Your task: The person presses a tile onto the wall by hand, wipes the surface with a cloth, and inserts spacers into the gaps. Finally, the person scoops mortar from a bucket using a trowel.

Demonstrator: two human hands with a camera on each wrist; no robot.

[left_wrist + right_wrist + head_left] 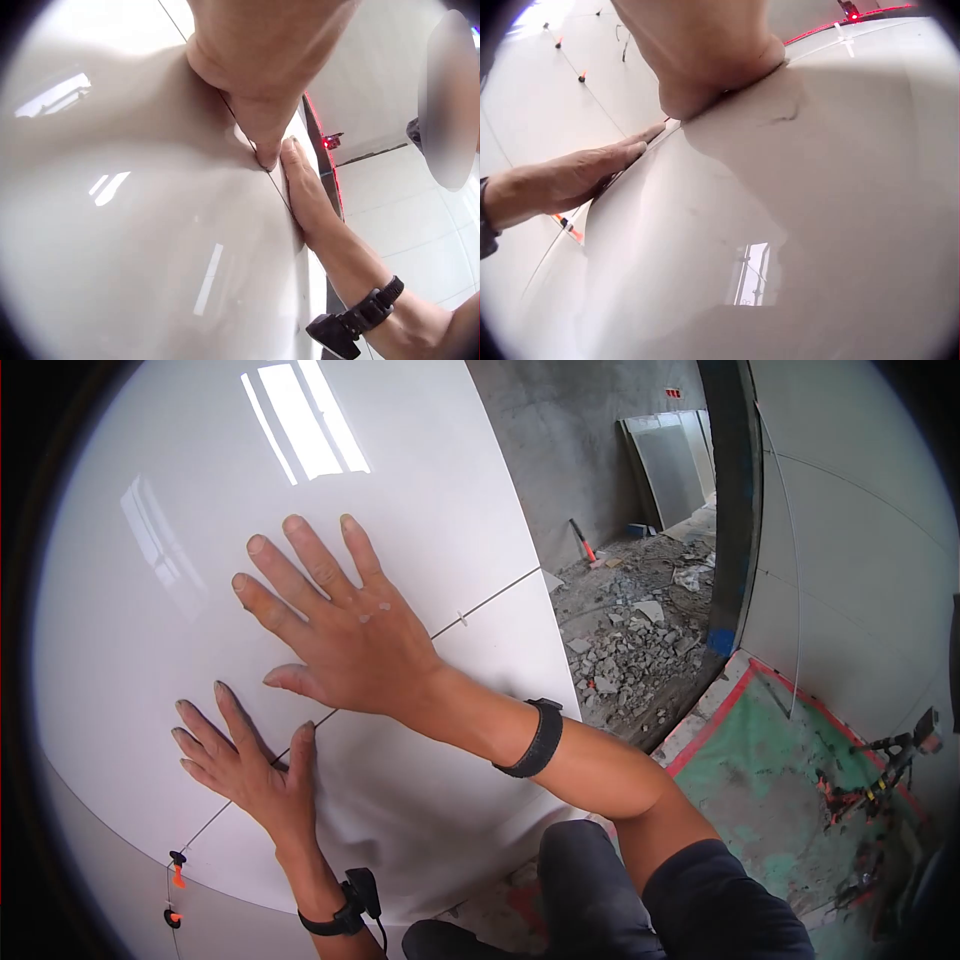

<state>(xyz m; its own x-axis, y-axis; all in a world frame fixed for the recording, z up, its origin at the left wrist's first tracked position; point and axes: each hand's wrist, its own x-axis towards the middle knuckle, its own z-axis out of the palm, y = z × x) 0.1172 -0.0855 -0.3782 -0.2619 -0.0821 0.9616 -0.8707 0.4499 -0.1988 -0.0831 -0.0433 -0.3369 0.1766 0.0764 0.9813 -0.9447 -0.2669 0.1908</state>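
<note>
Both hands rest with spread, straight fingers on large glossy white wall tiles. My right hand (345,630) lies flat on the upper tile (200,450), its palm just above the thin dark joint (500,588). Lower and to the left, my left hand (250,765) lies across the same joint, fingers on the upper tile and thumb along the line. Below it is the lower tile (440,780). A small white spacer (462,618) sits in the joint right of my right hand. In the right wrist view my left hand (577,176) presses the tile edge-on.
Orange and black tile levelling clips (178,870) sit in joints at lower left. Right of the tile edge, a doorway shows rubble (640,650), a red-handled hammer (583,542) and leaning panels (670,465). A dusty green sheet (750,760) covers the floor at right.
</note>
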